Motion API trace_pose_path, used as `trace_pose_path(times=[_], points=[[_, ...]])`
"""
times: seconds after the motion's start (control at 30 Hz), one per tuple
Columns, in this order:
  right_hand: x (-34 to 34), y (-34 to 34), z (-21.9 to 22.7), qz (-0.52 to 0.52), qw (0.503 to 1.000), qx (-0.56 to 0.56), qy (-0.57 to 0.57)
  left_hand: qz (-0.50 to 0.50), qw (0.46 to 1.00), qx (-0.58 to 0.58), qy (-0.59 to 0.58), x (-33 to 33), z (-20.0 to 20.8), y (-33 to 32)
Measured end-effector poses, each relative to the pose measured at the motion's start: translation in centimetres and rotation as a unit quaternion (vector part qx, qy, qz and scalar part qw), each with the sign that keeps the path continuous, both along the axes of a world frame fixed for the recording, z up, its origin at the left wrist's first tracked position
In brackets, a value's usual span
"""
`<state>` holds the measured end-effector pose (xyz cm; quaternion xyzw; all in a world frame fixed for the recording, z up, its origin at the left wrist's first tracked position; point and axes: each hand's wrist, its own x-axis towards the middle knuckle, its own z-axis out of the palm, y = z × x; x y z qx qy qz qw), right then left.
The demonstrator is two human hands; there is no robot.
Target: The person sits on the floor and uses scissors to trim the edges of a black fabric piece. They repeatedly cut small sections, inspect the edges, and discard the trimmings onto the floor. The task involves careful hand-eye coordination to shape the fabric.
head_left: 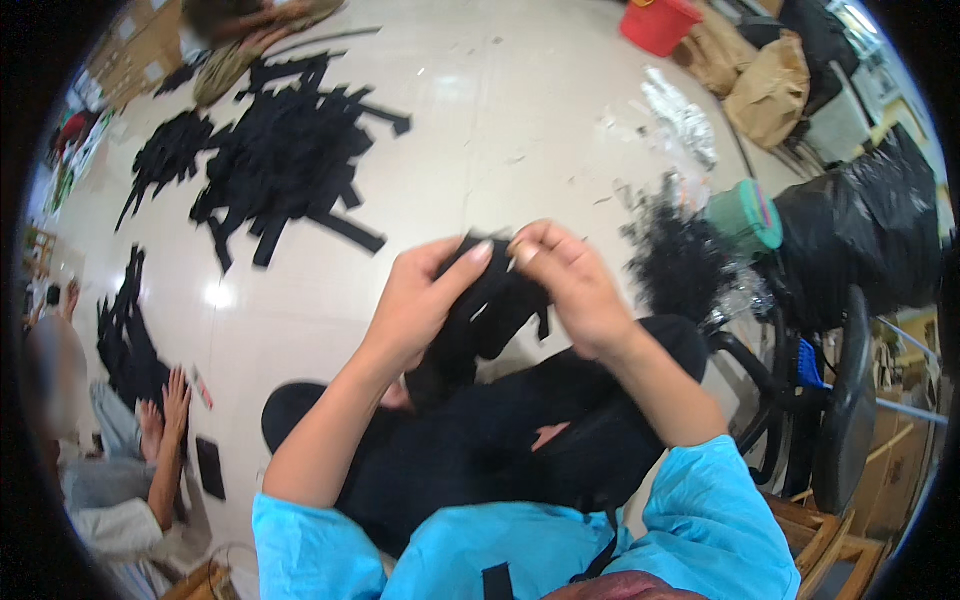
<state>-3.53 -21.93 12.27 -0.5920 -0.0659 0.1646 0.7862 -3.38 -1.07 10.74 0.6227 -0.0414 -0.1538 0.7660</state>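
Some limp black cloth (508, 318) hangs pinched in the left hand (425, 295); the right hand (582, 292) pinches its edge. Far left, flat matte strips (285, 155) lie heaped.

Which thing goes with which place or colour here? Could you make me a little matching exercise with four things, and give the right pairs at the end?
Things:
1. Bucket
2. Big heap
3. Held cloth
4. Tub

Places and colours:
A. In the left hand, with the right hand at its edge
B. Green, beside the black bag
C. Red, near the top edge, right of centre
D. Black, on the floor, upper left

Right pairs: 1-C; 2-D; 3-A; 4-B
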Motion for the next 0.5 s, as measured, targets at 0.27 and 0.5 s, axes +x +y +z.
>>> trace_pose_path(times=[0.27,0.5], points=[[0.7,0.3,-0.7,0.001,0.997,-0.032,-0.070,-0.025,0.998,0.023,0.047,-0.2,1.1,0.2],[2.1,-2.1,-0.2,0.006,1.000,-0.016,-0.021,-0.068,0.993,0.092,0.030,-0.2,0.9,-0.5]])
